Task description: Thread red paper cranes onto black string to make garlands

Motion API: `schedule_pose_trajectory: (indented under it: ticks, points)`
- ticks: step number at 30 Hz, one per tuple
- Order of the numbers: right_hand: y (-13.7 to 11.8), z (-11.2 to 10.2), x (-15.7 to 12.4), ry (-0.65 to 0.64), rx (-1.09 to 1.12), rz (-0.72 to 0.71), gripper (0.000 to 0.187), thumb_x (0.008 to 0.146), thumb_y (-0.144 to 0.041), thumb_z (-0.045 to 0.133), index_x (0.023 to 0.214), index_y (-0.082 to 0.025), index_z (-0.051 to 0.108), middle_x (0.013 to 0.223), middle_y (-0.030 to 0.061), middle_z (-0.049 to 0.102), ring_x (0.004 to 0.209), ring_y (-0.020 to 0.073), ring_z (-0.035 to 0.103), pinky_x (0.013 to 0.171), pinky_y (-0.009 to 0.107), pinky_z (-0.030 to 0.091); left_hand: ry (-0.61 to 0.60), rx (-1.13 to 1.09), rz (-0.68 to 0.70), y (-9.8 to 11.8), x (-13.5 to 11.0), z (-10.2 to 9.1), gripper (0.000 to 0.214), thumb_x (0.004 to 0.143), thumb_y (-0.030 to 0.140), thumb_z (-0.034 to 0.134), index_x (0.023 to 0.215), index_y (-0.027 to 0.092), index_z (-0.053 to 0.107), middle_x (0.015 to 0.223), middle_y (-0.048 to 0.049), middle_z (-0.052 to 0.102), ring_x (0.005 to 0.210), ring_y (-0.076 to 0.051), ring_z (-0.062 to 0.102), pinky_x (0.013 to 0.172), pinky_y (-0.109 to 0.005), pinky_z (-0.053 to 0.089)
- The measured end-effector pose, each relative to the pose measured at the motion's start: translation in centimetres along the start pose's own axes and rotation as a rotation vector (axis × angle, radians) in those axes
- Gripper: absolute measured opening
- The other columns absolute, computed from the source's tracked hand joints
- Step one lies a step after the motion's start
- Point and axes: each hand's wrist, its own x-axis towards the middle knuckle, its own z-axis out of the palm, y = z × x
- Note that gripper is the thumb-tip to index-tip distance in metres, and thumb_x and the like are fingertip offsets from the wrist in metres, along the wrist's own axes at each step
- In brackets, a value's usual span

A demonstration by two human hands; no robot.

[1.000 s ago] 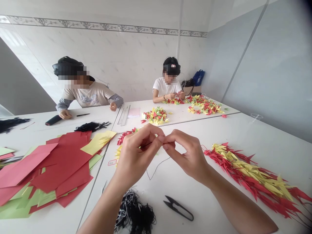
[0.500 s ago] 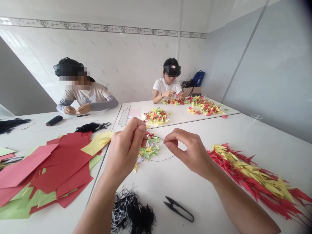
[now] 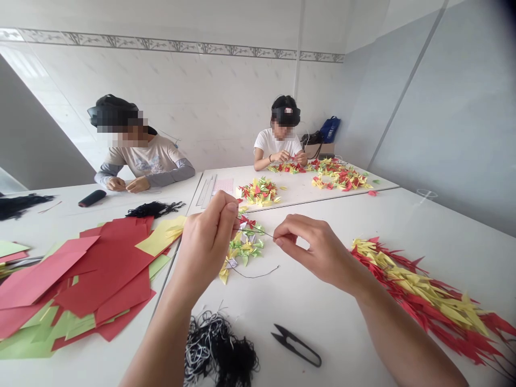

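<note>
My left hand is raised over the white table, fingers pinched on a thin black thread. My right hand pinches the same thread a short way to the right, so it runs taut between them. A loose end of the thread curls on the table below. Under the hands lies a small heap of folded green, yellow and red paper pieces.
Black snips and a tangle of black thread lie near me. Red, green and yellow paper sheets cover the left. Strung red-yellow garlands lie right. Two other people sit across the tables by more paper heaps.
My hands, joined at the fingertips a second ago, have drawn apart sideways, stretching the thread between them. The paper heap under them is now uncovered.
</note>
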Motion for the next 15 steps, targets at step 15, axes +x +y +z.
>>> schedule_pose_trajectory:
  ticks: [15]
  points:
    - [1.5,1.7,0.9,-0.062,0.345,0.180,0.011,0.097,-0.034,0.059,0.099,-0.023,0.061,0.095,0.0005,0.070,0.092,0.0159,0.065,0.086,0.031,0.050,-0.361,-0.041,0.075,0.5,-0.3,2.4,0.023,0.104,0.027,0.040,0.086,0.020,0.052,0.059,0.0069,0.053,0.049,-0.008,0.043,0.051,-0.021,0.030]
